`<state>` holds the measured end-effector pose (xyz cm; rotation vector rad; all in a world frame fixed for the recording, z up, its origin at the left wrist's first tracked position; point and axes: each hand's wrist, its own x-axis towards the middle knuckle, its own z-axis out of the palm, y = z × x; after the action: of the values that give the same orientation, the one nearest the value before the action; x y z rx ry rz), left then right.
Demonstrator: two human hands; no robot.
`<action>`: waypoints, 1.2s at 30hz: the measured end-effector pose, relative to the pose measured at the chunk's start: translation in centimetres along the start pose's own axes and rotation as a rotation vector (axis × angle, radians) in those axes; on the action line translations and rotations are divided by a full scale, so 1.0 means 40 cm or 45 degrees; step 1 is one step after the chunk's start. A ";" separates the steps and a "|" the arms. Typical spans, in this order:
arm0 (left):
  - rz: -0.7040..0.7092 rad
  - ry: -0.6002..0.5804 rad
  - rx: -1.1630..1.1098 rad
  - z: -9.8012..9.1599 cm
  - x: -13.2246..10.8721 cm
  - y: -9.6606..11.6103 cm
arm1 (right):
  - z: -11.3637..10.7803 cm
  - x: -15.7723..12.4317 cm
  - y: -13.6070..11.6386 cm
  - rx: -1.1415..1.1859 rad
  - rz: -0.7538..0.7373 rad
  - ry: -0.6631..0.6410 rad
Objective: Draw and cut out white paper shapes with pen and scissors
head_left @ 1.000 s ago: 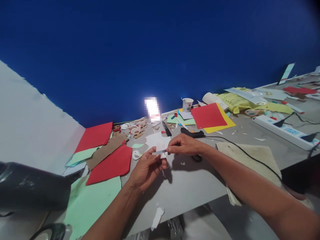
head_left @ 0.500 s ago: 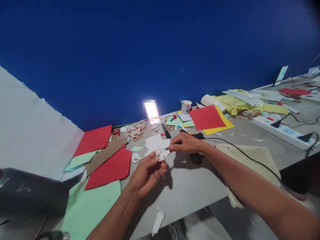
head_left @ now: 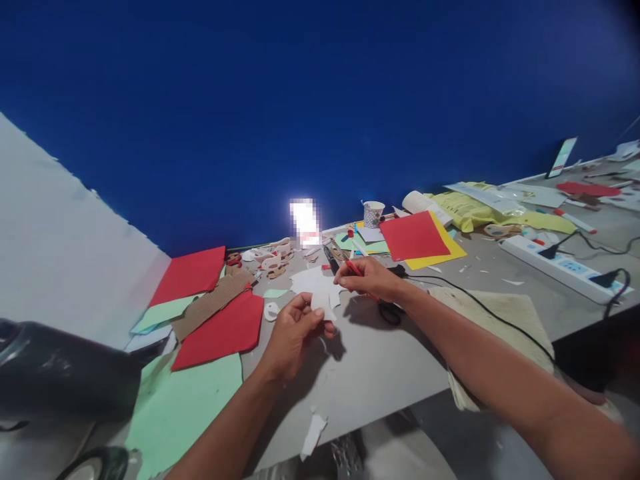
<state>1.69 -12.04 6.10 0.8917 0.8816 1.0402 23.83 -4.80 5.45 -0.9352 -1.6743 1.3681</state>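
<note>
My left hand (head_left: 295,333) pinches a small white paper cut-out (head_left: 320,301) just above the grey table (head_left: 380,360). My right hand (head_left: 367,279) is closed round a red pen (head_left: 354,268), a little right of and beyond the cut-out. A larger white paper piece (head_left: 313,280) lies on the table just behind both hands. Black scissors (head_left: 390,312) lie partly hidden under my right wrist.
Red sheets (head_left: 220,330), mint-green paper (head_left: 185,407) and corrugated cardboard (head_left: 213,303) lie at the left. A red-on-yellow sheet (head_left: 415,235), paper cup (head_left: 373,213), power strip (head_left: 565,265), black cable and beige cloth (head_left: 505,313) are at the right. A dark object (head_left: 60,377) sits at the lower left.
My right hand let go of the paper piece, which both hands held before, and now holds a red pen. The left hand keeps the cut-out, turned more upright.
</note>
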 end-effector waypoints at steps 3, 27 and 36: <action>0.073 0.065 0.076 -0.001 0.010 -0.008 | 0.021 0.000 0.003 0.097 0.086 -0.053; 0.005 -0.036 -0.192 -0.020 0.036 0.000 | 0.065 -0.013 0.005 -0.602 -0.254 -0.053; -0.070 -0.055 -0.286 -0.019 0.032 -0.003 | 0.074 -0.013 0.015 -0.688 -0.332 -0.084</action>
<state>1.35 -10.73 5.48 0.6949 0.7330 1.0459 21.44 -6.43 4.42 -0.9226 -2.1840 0.7912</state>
